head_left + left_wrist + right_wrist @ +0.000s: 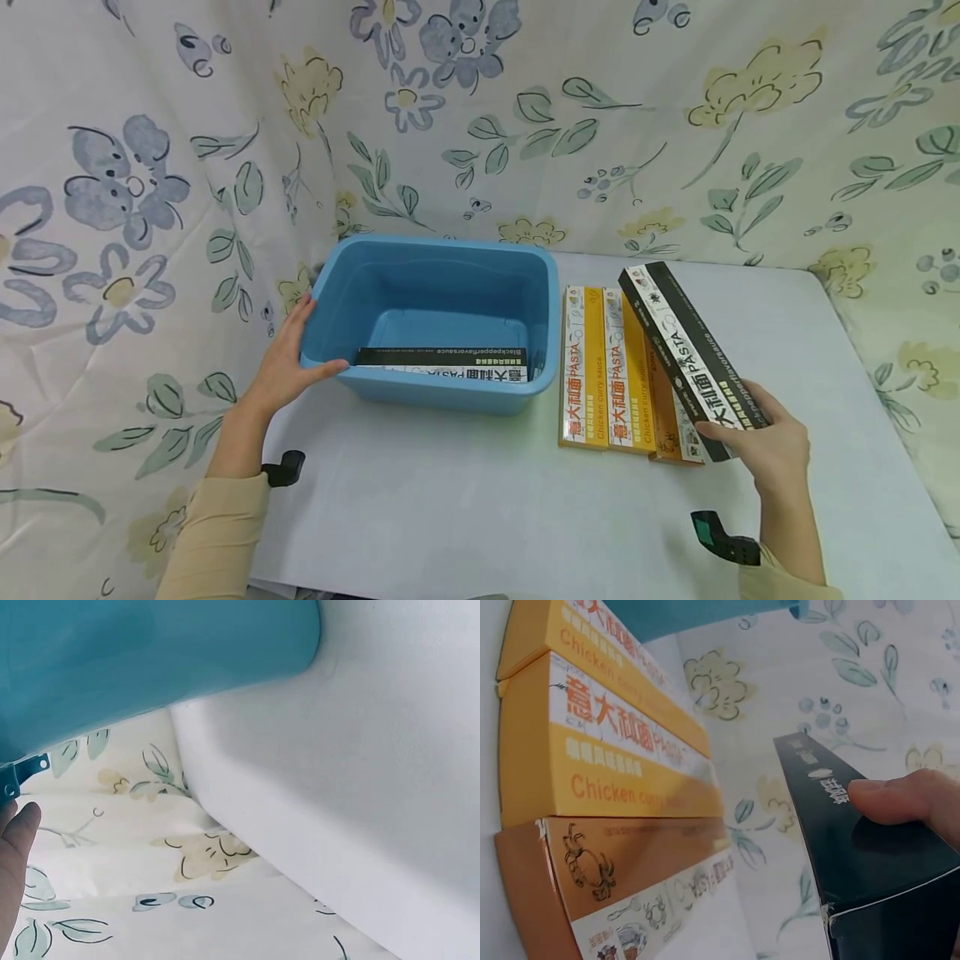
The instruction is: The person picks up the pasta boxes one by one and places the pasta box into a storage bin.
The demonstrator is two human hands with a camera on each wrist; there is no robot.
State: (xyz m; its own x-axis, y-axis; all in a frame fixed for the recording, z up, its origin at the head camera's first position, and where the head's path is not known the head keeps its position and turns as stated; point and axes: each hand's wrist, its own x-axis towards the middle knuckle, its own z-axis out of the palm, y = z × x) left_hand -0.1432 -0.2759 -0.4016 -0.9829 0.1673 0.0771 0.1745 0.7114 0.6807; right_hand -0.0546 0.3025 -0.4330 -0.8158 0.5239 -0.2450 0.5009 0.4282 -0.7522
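Note:
My right hand [776,442] grips the near end of a black-and-white pasta box [686,358], thumb on one side. It is held aslant above the table, partly covering an orange-brown pasta box with crab drawings [630,862]. Two yellow chicken curry pasta boxes [585,367] lie side by side to its left. My left hand [281,362] rests at the left front corner of a blue plastic bin [442,400], thumb at the front rim and fingers spread along the left side. Inside the bin, another black-and-white pasta box [442,360] lies along the front wall, its lower part hidden by the rim.
A white table [465,500] carries the bin and boxes. Floral curtains [525,125] hang behind it and at both sides. Near the bin's underside in the left wrist view is a blue bracket [30,771]. Black wrist devices [723,542] sit on both forearms.

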